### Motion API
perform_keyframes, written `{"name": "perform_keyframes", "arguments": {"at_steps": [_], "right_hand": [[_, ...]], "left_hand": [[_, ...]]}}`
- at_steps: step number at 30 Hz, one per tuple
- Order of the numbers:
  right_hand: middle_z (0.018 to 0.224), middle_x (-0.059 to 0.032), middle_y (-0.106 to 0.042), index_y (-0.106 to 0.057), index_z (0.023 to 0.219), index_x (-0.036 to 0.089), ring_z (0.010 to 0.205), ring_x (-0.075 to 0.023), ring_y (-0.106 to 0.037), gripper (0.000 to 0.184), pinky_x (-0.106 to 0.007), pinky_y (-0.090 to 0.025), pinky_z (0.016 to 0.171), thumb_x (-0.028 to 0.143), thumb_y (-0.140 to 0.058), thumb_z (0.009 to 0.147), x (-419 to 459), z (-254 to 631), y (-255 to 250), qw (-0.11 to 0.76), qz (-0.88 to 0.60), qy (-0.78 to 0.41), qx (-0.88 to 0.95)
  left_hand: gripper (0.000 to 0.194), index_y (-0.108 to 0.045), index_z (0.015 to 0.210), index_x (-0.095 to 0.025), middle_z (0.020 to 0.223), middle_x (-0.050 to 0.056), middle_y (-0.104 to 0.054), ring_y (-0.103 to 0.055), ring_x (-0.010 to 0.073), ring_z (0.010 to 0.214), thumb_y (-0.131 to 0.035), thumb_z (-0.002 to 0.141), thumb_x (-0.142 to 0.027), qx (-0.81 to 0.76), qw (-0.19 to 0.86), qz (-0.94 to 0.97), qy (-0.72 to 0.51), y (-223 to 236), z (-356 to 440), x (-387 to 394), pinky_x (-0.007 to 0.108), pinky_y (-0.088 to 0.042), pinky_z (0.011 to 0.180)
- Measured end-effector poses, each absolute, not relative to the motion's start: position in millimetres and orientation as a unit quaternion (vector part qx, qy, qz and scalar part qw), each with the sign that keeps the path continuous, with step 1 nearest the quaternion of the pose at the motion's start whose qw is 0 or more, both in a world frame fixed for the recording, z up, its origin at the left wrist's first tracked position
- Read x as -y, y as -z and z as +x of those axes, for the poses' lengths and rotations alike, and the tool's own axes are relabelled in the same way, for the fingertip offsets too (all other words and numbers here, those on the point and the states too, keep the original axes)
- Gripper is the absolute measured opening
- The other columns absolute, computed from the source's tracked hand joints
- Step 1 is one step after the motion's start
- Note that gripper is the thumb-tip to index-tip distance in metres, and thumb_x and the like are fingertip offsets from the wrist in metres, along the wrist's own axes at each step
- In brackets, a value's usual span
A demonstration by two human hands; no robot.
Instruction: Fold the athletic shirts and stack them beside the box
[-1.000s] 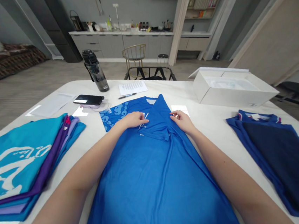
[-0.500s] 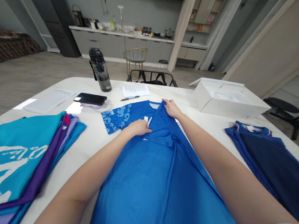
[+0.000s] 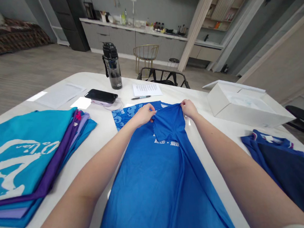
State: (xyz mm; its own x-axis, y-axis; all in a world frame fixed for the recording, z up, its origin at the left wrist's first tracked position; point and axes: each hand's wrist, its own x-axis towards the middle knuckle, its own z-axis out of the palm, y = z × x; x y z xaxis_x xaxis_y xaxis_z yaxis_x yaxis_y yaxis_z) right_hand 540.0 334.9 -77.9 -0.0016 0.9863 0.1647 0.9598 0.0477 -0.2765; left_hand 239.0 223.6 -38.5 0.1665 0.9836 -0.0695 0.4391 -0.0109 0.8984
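Note:
A blue T-shirt (image 3: 150,178) with white lettering lies spread along the middle of the table, its collar end away from me. Its right side is folded over, and that sleeve lies across the chest. My left hand (image 3: 145,115) pinches the folded-over sleeve near its edge, lifting it a little. At the shoulder, my right hand (image 3: 189,108) is closed on the shirt's outer fold. Between the two hands the cloth is stretched. The other sleeve, with light blue wave patterns, is partly hidden behind my left hand.
Folded turquoise and purple shirts (image 3: 29,151) are stacked at left; a folded navy garment (image 3: 283,166) lies at right. Farther back are a phone (image 3: 101,96), a water bottle (image 3: 114,69), a printed sheet (image 3: 146,89), a pen (image 3: 141,97) and an open white box (image 3: 248,104).
My left hand has moved up from the chest, drawing the sleeve toward the collar. White lettering on the chest has come into view. My right hand keeps its hold at the shoulder.

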Motion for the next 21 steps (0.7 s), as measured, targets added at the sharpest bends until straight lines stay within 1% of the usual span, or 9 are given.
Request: {"name": "perform_keyframes", "arguments": {"at_steps": [3, 7, 8, 10, 13, 14, 16, 18, 21], "right_hand": [[0.112, -0.0143, -0.064, -0.067, 0.107, 0.019, 0.1, -0.0279, -0.061, 0.019, -0.04, -0.049, 0.092, 0.025, -0.053, 0.095, -336, 543, 90, 0.179, -0.692, -0.06, 0.697], [0.114, -0.0129, -0.062, -0.066, 0.114, 0.025, 0.102, -0.0298, -0.06, 0.024, -0.045, -0.049, 0.091, 0.033, -0.052, 0.096, -335, 543, 110, 0.206, -0.708, -0.063, 0.673], [0.114, -0.0126, -0.062, -0.066, 0.116, 0.026, 0.103, -0.0305, -0.06, 0.027, -0.046, -0.049, 0.092, 0.035, -0.051, 0.096, -335, 543, 113, 0.215, -0.708, -0.059, 0.671], [0.111, -0.0117, -0.063, -0.066, 0.122, 0.028, 0.104, -0.031, -0.059, 0.033, -0.049, -0.048, 0.094, 0.04, -0.048, 0.097, -336, 545, 118, 0.24, -0.697, -0.062, 0.673], [0.109, -0.0095, -0.064, -0.057, 0.141, 0.028, 0.103, -0.0293, -0.061, 0.051, -0.049, -0.049, 0.096, 0.053, -0.048, 0.097, -336, 551, 118, 0.289, -0.667, -0.111, 0.678], [0.111, -0.0093, -0.065, -0.054, 0.145, 0.027, 0.102, -0.0286, -0.061, 0.059, -0.048, -0.05, 0.095, 0.058, -0.051, 0.094, -334, 554, 118, 0.301, -0.655, -0.134, 0.681], [0.12, -0.0105, -0.064, -0.051, 0.148, 0.025, 0.105, -0.0286, -0.062, 0.074, -0.048, -0.051, 0.096, 0.065, -0.06, 0.087, -328, 558, 115, 0.315, -0.623, -0.172, 0.695], [0.132, -0.0128, -0.061, -0.051, 0.148, 0.024, 0.116, -0.0303, -0.059, 0.084, -0.049, -0.049, 0.102, 0.069, -0.067, 0.08, -316, 560, 113, 0.326, -0.583, -0.197, 0.718], [0.147, -0.0141, -0.052, -0.049, 0.15, 0.026, 0.132, -0.0322, -0.052, 0.088, -0.051, -0.044, 0.112, 0.073, -0.07, 0.078, -287, 560, 109, 0.337, -0.545, -0.22, 0.735]], "left_hand": [[0.006, -0.061, 0.097, -0.021, 0.088, 0.003, -0.07, -0.066, 0.0165, 0.071, -0.056, 0.095, -0.023, -0.592, 0.364, 0.63, -0.347, 52, 232, -236, 0.029, -0.053, 0.07], [0.013, -0.064, 0.1, -0.021, 0.092, 0.005, -0.071, -0.067, 0.0215, 0.089, -0.052, 0.096, -0.019, -0.618, 0.285, 0.67, -0.298, 72, 228, -243, 0.033, -0.051, 0.086], [0.014, -0.064, 0.103, -0.021, 0.094, 0.006, -0.072, -0.068, 0.0225, 0.092, -0.051, 0.097, -0.022, -0.616, 0.282, 0.679, -0.284, 75, 228, -243, 0.034, -0.051, 0.088], [0.021, -0.063, 0.113, -0.02, 0.1, 0.007, -0.073, -0.068, 0.0241, 0.097, -0.052, 0.099, -0.033, -0.608, 0.293, 0.693, -0.254, 78, 228, -241, 0.035, -0.05, 0.09], [0.048, -0.057, 0.129, -0.019, 0.119, 0.01, -0.069, -0.066, 0.0255, 0.107, -0.063, 0.092, -0.05, -0.581, 0.303, 0.726, -0.21, 75, 228, -237, 0.034, -0.049, 0.095], [0.056, -0.056, 0.133, -0.019, 0.124, 0.01, -0.067, -0.065, 0.0258, 0.11, -0.067, 0.089, -0.051, -0.57, 0.296, 0.741, -0.194, 74, 228, -235, 0.034, -0.049, 0.097], [0.063, -0.054, 0.138, -0.02, 0.128, 0.011, -0.063, -0.062, 0.0269, 0.116, -0.071, 0.085, -0.049, -0.558, 0.268, 0.769, -0.159, 72, 229, -233, 0.034, -0.047, 0.099], [0.063, -0.056, 0.14, -0.022, 0.125, 0.011, -0.062, -0.061, 0.0285, 0.118, -0.071, 0.084, -0.049, -0.557, 0.241, 0.784, -0.129, 71, 230, -233, 0.036, -0.047, 0.101], [0.06, -0.058, 0.141, -0.028, 0.124, 0.01, -0.059, -0.06, 0.0292, 0.119, -0.068, 0.086, -0.05, -0.557, 0.221, 0.793, -0.105, 75, 231, -234, 0.039, -0.045, 0.103]]}}
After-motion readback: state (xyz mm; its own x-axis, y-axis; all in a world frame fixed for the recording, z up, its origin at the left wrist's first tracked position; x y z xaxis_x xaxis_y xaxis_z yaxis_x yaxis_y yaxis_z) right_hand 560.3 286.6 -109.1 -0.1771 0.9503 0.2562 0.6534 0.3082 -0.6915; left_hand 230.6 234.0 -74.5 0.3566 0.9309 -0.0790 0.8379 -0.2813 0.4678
